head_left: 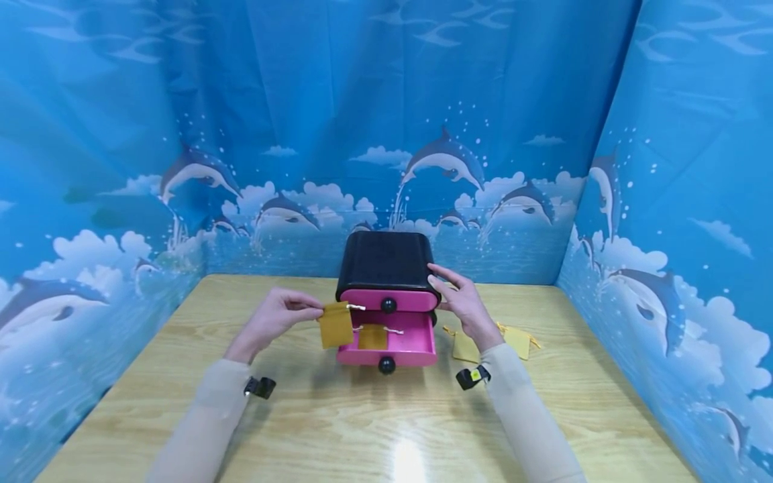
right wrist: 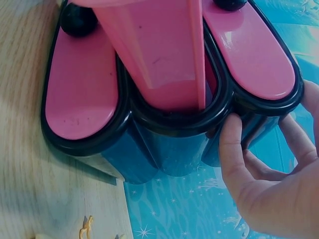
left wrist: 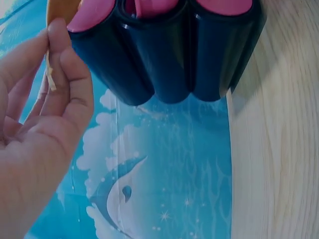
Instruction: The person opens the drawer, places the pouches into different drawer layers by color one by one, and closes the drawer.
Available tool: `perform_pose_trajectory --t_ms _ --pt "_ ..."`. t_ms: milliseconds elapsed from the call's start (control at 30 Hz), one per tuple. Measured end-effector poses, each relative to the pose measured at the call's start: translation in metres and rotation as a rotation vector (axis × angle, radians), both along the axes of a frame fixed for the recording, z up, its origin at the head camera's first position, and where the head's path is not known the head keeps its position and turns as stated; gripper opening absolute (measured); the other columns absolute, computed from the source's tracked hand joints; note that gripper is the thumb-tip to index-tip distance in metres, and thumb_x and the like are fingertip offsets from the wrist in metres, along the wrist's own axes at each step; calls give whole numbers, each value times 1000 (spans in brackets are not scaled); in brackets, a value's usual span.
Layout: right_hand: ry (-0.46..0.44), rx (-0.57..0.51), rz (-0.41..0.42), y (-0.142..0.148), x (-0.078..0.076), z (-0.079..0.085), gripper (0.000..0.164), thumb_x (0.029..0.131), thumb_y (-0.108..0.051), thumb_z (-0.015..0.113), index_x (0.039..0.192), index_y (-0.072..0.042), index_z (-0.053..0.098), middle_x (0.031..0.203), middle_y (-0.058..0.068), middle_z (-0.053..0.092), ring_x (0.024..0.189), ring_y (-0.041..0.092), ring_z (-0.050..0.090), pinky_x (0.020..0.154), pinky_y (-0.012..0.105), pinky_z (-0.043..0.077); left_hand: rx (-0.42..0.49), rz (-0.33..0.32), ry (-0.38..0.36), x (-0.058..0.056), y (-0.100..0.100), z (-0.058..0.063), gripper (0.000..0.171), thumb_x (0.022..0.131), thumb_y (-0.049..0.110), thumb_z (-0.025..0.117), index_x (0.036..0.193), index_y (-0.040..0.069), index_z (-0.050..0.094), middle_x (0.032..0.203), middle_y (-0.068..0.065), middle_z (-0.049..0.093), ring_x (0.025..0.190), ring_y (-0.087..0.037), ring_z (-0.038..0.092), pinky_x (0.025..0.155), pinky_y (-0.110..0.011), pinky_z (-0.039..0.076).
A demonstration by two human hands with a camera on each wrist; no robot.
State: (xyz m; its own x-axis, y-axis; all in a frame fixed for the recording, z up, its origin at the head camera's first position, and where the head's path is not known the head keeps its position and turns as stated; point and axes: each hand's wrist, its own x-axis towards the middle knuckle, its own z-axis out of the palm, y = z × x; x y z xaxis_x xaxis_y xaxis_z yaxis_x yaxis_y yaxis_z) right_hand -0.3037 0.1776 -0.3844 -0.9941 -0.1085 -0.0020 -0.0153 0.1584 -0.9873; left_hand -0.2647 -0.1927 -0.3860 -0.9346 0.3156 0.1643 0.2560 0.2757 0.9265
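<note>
A black cabinet (head_left: 386, 265) with pink drawers stands on the table, its middle drawer (head_left: 417, 359) pulled out. Inside that drawer lies a golden drawstring pouch (head_left: 372, 337) with a pale cord. My left hand (head_left: 280, 316) pinches another golden drawstring pouch (head_left: 335, 326) by its edge, over the drawer's left side. In the left wrist view, thumb and fingertips meet on this pouch (left wrist: 61, 11). My right hand (head_left: 464, 300) holds the cabinet's upper right side. The right wrist view has its thumb (right wrist: 232, 134) in the groove below the top drawer (right wrist: 254, 55), fingers around the upper side.
Two paler yellow drawstring pouches (head_left: 465, 347) lie on the wooden table (head_left: 326, 422) to the right, close to my right wrist. Black round knobs (head_left: 386, 365) stick out from the drawer fronts. A blue dolphin-print curtain (head_left: 290, 134) hangs behind the table and along both sides.
</note>
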Motion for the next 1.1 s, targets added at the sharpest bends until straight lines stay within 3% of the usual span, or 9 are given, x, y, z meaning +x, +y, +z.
perform_pose_trajectory --t_ms 433,733,967,1100 --pt "5 -3 -3 0 0 -1 52 95 -44 62 143 -28 51 157 1 36 140 26 40 95 44 54 29 39 101 -4 31 -13 17 87 4 72 102 -3 74 97 -21 74 81 -31 72 71 -29 60" --pt "6 -8 -3 1 0 -2 52 95 -44 62 143 -28 52 156 1 36 139 26 40 94 44 54 59 77 177 -1 53 -22 13 84 1 74 96 -3 76 90 -20 74 72 -14 71 67 -32 60" --pt "10 2 -10 1 1 -1 52 94 -45 63 143 -28 51 156 1 36 139 26 40 94 44 54 54 92 145 0 64 -22 12 87 7 74 98 4 76 93 -15 74 73 -18 70 71 -40 61" --pt "7 0 -8 -1 0 0 51 95 -43 63 142 -28 52 156 1 37 138 26 42 93 42 55 61 112 112 1 67 -22 14 86 12 76 99 6 76 94 -14 74 73 -21 71 69 -33 61"
